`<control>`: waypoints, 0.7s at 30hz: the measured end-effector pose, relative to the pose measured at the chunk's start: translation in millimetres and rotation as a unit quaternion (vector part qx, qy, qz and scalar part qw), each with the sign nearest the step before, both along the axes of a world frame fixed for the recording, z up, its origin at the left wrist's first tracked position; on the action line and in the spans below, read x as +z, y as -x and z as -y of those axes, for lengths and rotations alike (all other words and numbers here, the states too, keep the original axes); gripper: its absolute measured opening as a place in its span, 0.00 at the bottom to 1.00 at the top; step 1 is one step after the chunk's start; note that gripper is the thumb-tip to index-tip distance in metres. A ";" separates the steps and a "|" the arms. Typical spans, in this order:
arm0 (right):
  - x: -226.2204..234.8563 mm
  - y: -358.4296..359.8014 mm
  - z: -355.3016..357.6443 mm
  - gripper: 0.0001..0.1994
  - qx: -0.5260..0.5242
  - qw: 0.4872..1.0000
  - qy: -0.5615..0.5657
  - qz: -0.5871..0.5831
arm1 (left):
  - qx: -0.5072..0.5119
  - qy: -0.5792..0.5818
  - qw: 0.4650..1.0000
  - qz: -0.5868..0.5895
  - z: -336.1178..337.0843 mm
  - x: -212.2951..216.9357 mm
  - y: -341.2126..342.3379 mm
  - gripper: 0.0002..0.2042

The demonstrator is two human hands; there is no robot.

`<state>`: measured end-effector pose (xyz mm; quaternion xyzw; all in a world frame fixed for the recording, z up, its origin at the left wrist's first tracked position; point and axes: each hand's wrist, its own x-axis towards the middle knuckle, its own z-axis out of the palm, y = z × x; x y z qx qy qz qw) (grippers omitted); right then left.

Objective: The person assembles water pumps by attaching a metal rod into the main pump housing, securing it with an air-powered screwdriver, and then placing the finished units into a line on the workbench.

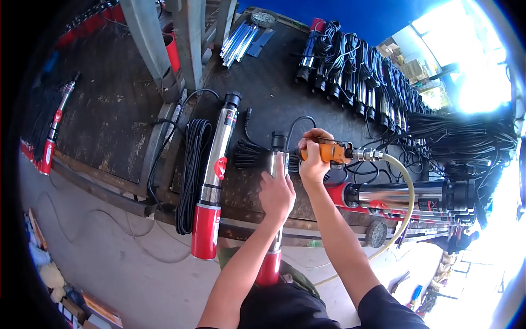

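The steel pump (277, 239) runs lengthwise away from the person, red end nearest the body, black cap farthest, its far part over the table (298, 205). The left hand (278, 194) lies along the pump's upper barrel, fingers reaching toward the cap; how firmly it presses, I cannot tell. The right hand (314, 162), just right of the cap, is wrapped around an orange tool (332, 153) set crosswise to the pump's long axis, so the left is nearer. A hose (412, 197) trails right. Left of the pump lies another pump (212, 178); well beyond it, cabled pumps (350, 66) stand in a row.
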<state>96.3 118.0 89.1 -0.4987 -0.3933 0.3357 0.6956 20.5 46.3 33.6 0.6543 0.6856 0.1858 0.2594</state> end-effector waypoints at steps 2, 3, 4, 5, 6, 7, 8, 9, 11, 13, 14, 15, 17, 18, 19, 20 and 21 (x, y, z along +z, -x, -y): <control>-1.1 1.3 -0.1 0.13 -0.009 1.000 0.003 -0.007 | -0.002 0.012 1.000 -0.014 0.0 4.7 0.3 0.33; -2.2 1.6 0.4 0.13 -0.007 1.000 0.007 -0.010 | -0.002 0.011 1.000 -0.012 0.4 4.7 0.3 0.33; -2.8 2.4 0.5 0.13 -0.006 1.000 0.009 -0.014 | -0.002 0.007 1.000 -0.011 0.3 4.6 0.9 0.33; -3.7 2.5 0.6 0.13 -0.005 1.000 0.011 -0.018 | -0.003 0.004 1.000 -0.010 0.3 4.7 1.1 0.32; -5.2 1.6 0.4 0.12 -0.001 1.000 0.006 -0.009 | 0.000 0.005 1.000 -0.011 0.8 5.1 0.6 0.32; -7.5 -0.1 -0.2 0.12 0.002 1.000 0.002 -0.001 | -0.001 0.001 1.000 -0.017 1.1 6.1 0.5 0.33; -9.1 -1.7 -1.1 0.11 0.006 1.000 -0.003 0.007 | -0.002 -0.002 1.000 -0.022 1.4 7.1 0.3 0.34; -9.8 -3.7 -2.3 0.11 0.019 1.000 0.006 0.011 | -0.004 -0.006 1.000 -0.027 1.1 7.8 0.4 0.35; -10.4 -8.0 -3.7 0.09 0.045 0.998 0.026 0.020 | 0.016 -0.009 1.000 -0.014 0.9 6.3 -1.4 0.35; -16.5 -7.2 -5.9 0.08 0.056 0.996 0.032 0.055 | 0.031 -0.011 0.999 -0.011 0.4 5.3 -3.5 0.36; -18.3 -6.9 -6.7 0.07 0.061 0.995 0.035 0.073 | 0.036 -0.013 0.999 -0.015 0.0 5.0 -4.6 0.37; -18.9 -7.8 -7.1 0.07 0.064 0.995 0.028 0.077 | 0.041 -0.014 0.999 -0.019 -0.2 4.9 -5.6 0.37; -17.2 -3.8 -9.4 0.07 0.074 0.994 0.014 0.083 | 0.034 -0.005 0.999 -0.034 -1.1 1.0 -6.8 0.38; -17.6 -4.1 -11.3 0.07 0.072 0.993 0.007 0.096 | 0.031 0.000 0.999 -0.042 -1.3 -0.6 -7.6 0.38; -17.9 -5.9 -12.6 0.07 0.069 0.992 0.000 0.109 | 0.027 0.004 0.999 -0.045 -1.2 -0.5 -8.2 0.38; -18.5 -6.8 -13.0 0.07 0.066 0.990 -0.007 0.122 | 0.023 0.008 0.999 -0.048 -1.3 -0.3 -8.8 0.39; -19.7 -6.4 -12.4 0.06 0.067 0.991 -0.007 0.116 | 0.020 0.012 0.998 -0.050 -1.3 -0.2 -9.1 0.39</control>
